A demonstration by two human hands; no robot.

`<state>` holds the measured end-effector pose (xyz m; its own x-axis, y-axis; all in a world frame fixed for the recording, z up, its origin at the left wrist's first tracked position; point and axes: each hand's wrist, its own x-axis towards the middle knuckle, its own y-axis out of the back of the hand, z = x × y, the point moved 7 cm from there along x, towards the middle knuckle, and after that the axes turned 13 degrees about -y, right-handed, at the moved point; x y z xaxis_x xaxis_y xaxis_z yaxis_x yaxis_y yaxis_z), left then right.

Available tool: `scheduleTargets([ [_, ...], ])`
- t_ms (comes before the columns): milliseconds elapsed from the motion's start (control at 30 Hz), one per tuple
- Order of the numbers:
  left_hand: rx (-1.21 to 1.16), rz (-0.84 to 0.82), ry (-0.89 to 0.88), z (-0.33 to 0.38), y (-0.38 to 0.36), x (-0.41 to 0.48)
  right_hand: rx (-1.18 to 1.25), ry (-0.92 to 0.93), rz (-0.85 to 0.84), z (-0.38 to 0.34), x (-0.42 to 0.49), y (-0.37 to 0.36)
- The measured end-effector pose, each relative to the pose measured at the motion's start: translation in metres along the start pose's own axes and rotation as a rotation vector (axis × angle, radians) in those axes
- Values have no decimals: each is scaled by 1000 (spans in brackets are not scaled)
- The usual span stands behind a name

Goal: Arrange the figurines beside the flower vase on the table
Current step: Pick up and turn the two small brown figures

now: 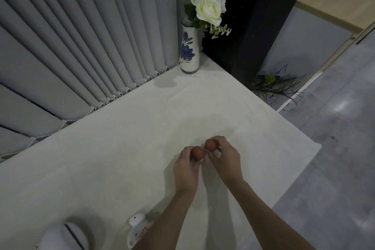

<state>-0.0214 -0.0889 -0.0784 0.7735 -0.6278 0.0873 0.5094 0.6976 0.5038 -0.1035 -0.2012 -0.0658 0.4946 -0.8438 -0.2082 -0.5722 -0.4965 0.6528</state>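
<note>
A white vase (189,50) painted with blue flowers holds a white rose (209,5) at the table's far corner. Mid-table, my left hand (185,168) grips a small figurine with a round brown top (197,152). Right beside it, my right hand (225,160) grips a second figurine with a brown top (210,144). The two figurines almost touch; their lower parts are hidden by my fingers. A white animal figurine (138,223) lies near the table's front edge, partly behind my left forearm.
The table is covered with a pale cloth (121,148). Grey vertical blinds (81,36) run along its left side. A dark pillar (253,26) stands behind the vase. A white rounded object with a dark stripe (69,235) sits at the front left. Grey floor lies to the right.
</note>
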Motion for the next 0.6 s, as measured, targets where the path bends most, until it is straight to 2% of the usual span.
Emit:
scheduleTargets([
  [233,-89,-32,92,-1,-1,1,-11,-33,22,-2,-4,0],
  [400,-68,-106,66,-6,2,-2,-37,-85,-99,0,-8,0],
  [467,25,-160,34,-5,13,-5,-45,-58,-123,-1,-14,8],
  [600,151,-209,8,-9,46,-12,-39,71,35,-25,-29,43],
])
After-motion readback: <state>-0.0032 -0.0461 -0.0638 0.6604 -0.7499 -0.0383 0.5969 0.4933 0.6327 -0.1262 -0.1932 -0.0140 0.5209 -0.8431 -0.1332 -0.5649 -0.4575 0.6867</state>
